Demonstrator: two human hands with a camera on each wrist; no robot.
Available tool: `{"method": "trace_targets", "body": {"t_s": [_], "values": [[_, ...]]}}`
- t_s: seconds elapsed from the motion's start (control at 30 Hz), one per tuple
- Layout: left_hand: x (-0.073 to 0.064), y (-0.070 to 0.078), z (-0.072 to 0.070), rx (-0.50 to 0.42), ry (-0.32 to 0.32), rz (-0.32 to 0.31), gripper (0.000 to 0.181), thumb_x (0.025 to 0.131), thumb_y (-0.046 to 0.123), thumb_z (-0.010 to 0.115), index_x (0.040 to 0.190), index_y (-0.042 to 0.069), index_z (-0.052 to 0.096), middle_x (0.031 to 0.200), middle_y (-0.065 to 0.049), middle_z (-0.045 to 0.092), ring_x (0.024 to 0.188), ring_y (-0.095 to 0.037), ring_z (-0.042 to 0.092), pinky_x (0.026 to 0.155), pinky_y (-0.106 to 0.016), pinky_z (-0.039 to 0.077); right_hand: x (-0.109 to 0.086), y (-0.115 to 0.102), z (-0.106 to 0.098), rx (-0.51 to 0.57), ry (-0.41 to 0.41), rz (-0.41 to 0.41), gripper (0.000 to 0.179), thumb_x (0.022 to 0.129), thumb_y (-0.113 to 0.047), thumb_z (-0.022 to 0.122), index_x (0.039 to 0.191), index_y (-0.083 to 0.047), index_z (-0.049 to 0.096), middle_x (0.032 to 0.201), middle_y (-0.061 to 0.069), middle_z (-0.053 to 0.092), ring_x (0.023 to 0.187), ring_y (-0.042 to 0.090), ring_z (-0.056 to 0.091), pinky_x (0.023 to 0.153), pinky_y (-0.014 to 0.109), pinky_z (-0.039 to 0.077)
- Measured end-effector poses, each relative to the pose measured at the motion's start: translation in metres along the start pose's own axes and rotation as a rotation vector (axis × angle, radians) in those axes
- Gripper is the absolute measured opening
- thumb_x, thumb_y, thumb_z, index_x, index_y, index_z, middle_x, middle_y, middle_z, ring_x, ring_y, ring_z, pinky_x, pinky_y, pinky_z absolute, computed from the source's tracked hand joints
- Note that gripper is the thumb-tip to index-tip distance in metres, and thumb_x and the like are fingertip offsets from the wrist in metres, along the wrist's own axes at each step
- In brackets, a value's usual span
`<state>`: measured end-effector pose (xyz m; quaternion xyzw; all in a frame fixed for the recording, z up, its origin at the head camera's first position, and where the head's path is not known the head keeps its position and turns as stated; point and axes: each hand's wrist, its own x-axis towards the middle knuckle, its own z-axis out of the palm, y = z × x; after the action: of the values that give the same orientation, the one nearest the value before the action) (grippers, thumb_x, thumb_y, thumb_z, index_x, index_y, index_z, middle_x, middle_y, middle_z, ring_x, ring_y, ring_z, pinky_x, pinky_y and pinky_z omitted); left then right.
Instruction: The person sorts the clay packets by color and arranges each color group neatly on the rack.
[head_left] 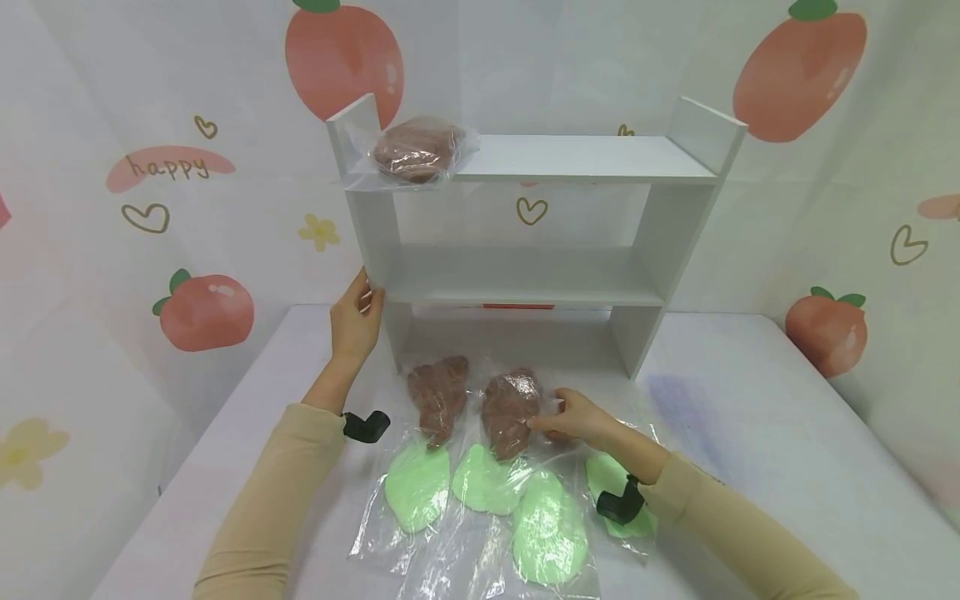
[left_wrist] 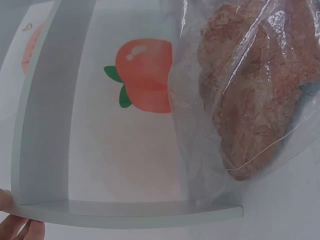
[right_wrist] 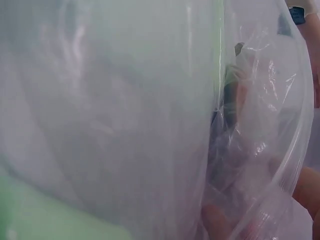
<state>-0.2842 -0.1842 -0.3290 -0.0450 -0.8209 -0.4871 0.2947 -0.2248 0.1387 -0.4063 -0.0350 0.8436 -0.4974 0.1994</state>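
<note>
My left hand (head_left: pixel 357 321) grips the left side panel of a white shelf unit (head_left: pixel 525 298) near its middle board. The left wrist view shows fingertips (left_wrist: pixel 22 227) at that panel's edge. My right hand (head_left: pixel 581 421) pinches a brown lumpy piece in clear plastic (head_left: pixel 558 408), mostly hidden behind the fingers. Next to it lie a bagged brown piece (head_left: pixel 512 412) and another bagged brown piece (head_left: pixel 438 398), in front of the shelf. On the top board, at the left end, rests one more bagged brown piece (head_left: pixel 418 150). Clear plastic (right_wrist: pixel 115 125) covers much of the right wrist view.
Flat pale green pieces in clear bags lie nearer me on the white table (head_left: pixel 720 433): one at the left (head_left: pixel 417 486), two in the middle (head_left: pixel 550 529), one under my right forearm (head_left: pixel 622 492). A fruit-printed sheet (head_left: pixel 255 100) hangs behind the shelf.
</note>
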Motion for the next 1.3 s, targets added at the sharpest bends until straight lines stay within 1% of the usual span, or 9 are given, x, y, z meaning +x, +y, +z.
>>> {"method": "trace_targets", "body": {"t_s": [0.13, 0.3, 0.37, 0.47, 0.83, 1.0, 1.1, 1.2, 1.3], "values": [[0.0, 0.0, 0.0, -0.002, 0.001, 0.001, 0.046, 0.094, 0.008, 0.052, 0.139, 0.007, 0.044, 0.124, -0.028, 0.057, 0.108, -0.042, 0.061, 0.091, -0.044, 0.054, 0.0, 0.001, 0.0, -0.023, 0.048, -0.017, 0.077, 0.076, -0.021, 0.076, 0.131, 0.016, 0.037, 0.119, 0.028, 0.055, 0.101, 0.028, 0.058, 0.092, 0.041, 0.053], [0.0, -0.001, 0.0, -0.008, -0.001, 0.009, 0.046, 0.094, 0.009, 0.052, 0.139, 0.007, 0.043, 0.125, -0.027, 0.057, 0.108, -0.042, 0.061, 0.091, -0.043, 0.054, -0.001, 0.0, -0.001, -0.012, 0.071, -0.052, 0.045, 0.077, -0.023, 0.075, 0.103, 0.007, 0.054, 0.088, 0.012, 0.061, 0.081, 0.019, 0.058, 0.07, 0.029, 0.054], [0.0, -0.001, 0.0, -0.009, -0.003, 0.009, 0.046, 0.095, 0.009, 0.052, 0.139, 0.007, 0.043, 0.125, -0.027, 0.057, 0.109, -0.042, 0.06, 0.091, -0.043, 0.054, -0.002, -0.001, -0.001, 0.018, 0.062, -0.061, 0.035, 0.078, -0.022, 0.074, 0.093, 0.002, 0.054, 0.078, 0.005, 0.058, 0.073, 0.016, 0.057, 0.063, 0.025, 0.051], [0.0, -0.001, 0.0, -0.012, -0.004, 0.009, 0.046, 0.095, 0.009, 0.052, 0.139, 0.007, 0.043, 0.126, -0.027, 0.057, 0.109, -0.042, 0.06, 0.091, -0.043, 0.054, -0.003, -0.003, -0.001, 0.054, 0.064, -0.063, 0.029, 0.078, -0.021, 0.074, 0.086, -0.003, 0.053, 0.071, 0.001, 0.056, 0.067, 0.013, 0.056, 0.06, 0.023, 0.048], [0.0, -0.001, 0.001, -0.017, 0.003, 0.005, 0.045, 0.094, 0.009, 0.051, 0.139, 0.006, 0.043, 0.126, -0.027, 0.057, 0.109, -0.041, 0.06, 0.091, -0.043, 0.054, -0.007, -0.005, -0.002, 0.127, 0.13, -0.032, 0.034, 0.083, -0.026, 0.07, 0.092, -0.002, 0.049, 0.089, 0.007, 0.056, 0.078, 0.016, 0.057, 0.067, 0.024, 0.05], [-0.001, -0.001, 0.0, -0.016, -0.005, -0.001, 0.046, 0.095, 0.01, 0.051, 0.139, 0.007, 0.043, 0.126, -0.027, 0.057, 0.11, -0.041, 0.06, 0.092, -0.043, 0.053, -0.012, -0.009, -0.005, 0.118, 0.164, -0.068, 0.029, 0.087, -0.025, 0.065, 0.084, -0.004, 0.045, 0.096, 0.01, 0.057, 0.086, 0.019, 0.063, 0.076, 0.03, 0.054], [-0.001, -0.001, 0.001, -0.017, -0.009, -0.007, 0.046, 0.095, 0.01, 0.051, 0.14, 0.008, 0.043, 0.126, -0.026, 0.057, 0.11, -0.041, 0.06, 0.092, -0.043, 0.053, -0.014, -0.011, -0.01, 0.12, 0.187, -0.105, 0.027, 0.088, -0.022, 0.063, 0.084, -0.005, 0.042, 0.103, 0.012, 0.054, 0.092, 0.021, 0.064, 0.08, 0.031, 0.054], [-0.001, -0.001, 0.0, -0.017, -0.009, -0.014, 0.046, 0.095, 0.01, 0.051, 0.14, 0.008, 0.043, 0.126, -0.026, 0.057, 0.11, -0.04, 0.06, 0.092, -0.043, 0.053, -0.016, -0.014, -0.014, 0.131, 0.217, -0.176, 0.027, 0.087, -0.016, 0.063, 0.095, -0.003, 0.04, 0.112, 0.018, 0.051, 0.087, 0.018, 0.063, 0.075, 0.026, 0.054], [0.0, 0.0, 0.001, -0.015, -0.006, -0.023, 0.046, 0.095, 0.01, 0.051, 0.14, 0.009, 0.042, 0.126, -0.026, 0.057, 0.11, -0.04, 0.06, 0.093, -0.043, 0.053, -0.019, -0.018, -0.017, 0.161, 0.237, -0.25, 0.043, 0.086, -0.009, 0.063, 0.117, 0.0, 0.034, 0.124, 0.024, 0.046, 0.078, 0.012, 0.063, 0.069, 0.019, 0.052]]}}
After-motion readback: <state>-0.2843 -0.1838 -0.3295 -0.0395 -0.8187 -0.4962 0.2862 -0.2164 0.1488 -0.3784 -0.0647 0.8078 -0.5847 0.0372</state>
